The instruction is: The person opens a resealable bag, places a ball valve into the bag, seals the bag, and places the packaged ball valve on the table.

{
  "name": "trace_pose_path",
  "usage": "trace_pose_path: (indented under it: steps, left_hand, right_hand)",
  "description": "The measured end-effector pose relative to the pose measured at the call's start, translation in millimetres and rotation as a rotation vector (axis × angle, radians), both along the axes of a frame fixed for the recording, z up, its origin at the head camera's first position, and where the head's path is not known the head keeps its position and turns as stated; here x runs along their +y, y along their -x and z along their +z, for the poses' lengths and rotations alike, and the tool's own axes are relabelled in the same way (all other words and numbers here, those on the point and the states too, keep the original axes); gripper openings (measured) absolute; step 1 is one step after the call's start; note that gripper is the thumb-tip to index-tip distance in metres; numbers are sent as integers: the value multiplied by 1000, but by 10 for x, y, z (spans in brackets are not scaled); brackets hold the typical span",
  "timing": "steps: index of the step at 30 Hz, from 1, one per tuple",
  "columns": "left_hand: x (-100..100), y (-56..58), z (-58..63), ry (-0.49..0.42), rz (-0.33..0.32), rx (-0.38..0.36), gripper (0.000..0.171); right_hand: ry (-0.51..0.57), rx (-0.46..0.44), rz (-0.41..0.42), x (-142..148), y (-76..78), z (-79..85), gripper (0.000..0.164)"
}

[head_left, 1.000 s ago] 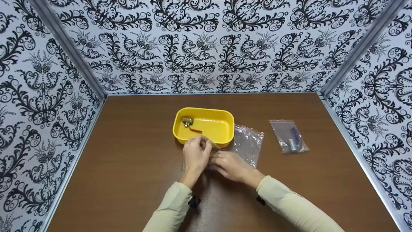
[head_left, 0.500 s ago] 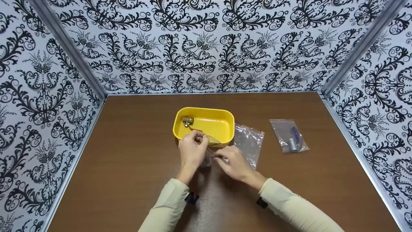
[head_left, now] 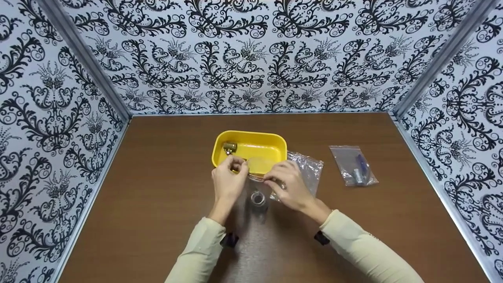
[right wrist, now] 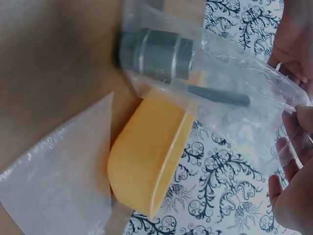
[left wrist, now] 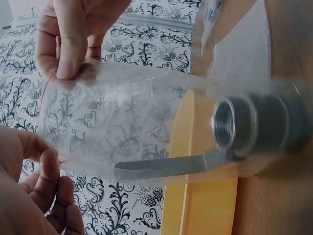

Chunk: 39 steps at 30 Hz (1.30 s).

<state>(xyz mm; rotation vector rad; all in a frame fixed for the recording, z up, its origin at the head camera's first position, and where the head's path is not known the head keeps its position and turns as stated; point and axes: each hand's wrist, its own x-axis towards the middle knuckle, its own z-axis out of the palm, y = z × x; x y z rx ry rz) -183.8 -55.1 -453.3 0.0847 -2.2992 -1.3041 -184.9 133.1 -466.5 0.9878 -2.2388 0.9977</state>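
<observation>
A clear zip bag [left wrist: 117, 107] with a red line along its mouth hangs between my hands. Inside lies a metal ball valve [left wrist: 249, 122] with a threaded end and a long lever handle. My left hand [head_left: 230, 179] pinches one corner of the bag's mouth, and my right hand [head_left: 289, 184] pinches the other. Between them the mouth is stretched wide, just in front of the yellow tray [head_left: 283, 157]. A brass-coloured valve [head_left: 230, 147] lies in the tray's left end; its lever is partly hidden behind my left hand.
A flat clear plastic bag [head_left: 310, 173] lies on the brown table [head_left: 157, 188], right of the tray and partly under my right hand. Farther right is a zip bag [head_left: 349, 165] holding a metal part with a blue handle. Patterned walls [head_left: 251, 59] enclose the table.
My hands have moved apart, the left one leftward, spreading the bag's mouth. The valve in the bag has come into sight below my hands. The tray and the other bags have stayed put.
</observation>
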Motion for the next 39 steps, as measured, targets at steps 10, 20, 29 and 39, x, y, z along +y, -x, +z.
trace_pose_path:
  steps: [10, 20, 29, 39]
  left_hand:
    - [-154, -1, -229, 23, -115, 15, 17]
    - [-236, -13, -535, -274, -409, -95, 22]
    - [-221, -55, -615, -402, -401, -2, 12]
    - [-126, -131, -498, 7, -212, 387, 5]
  right_hand:
    - [-84, 92, 43, 134, 80, 111, 5]
    - [-32, 4, 69, 327, 132, 113, 9]
    - [18, -179, 39, 435, 231, 69, 5]
    - [-65, -350, -25, 393, 247, 110, 44]
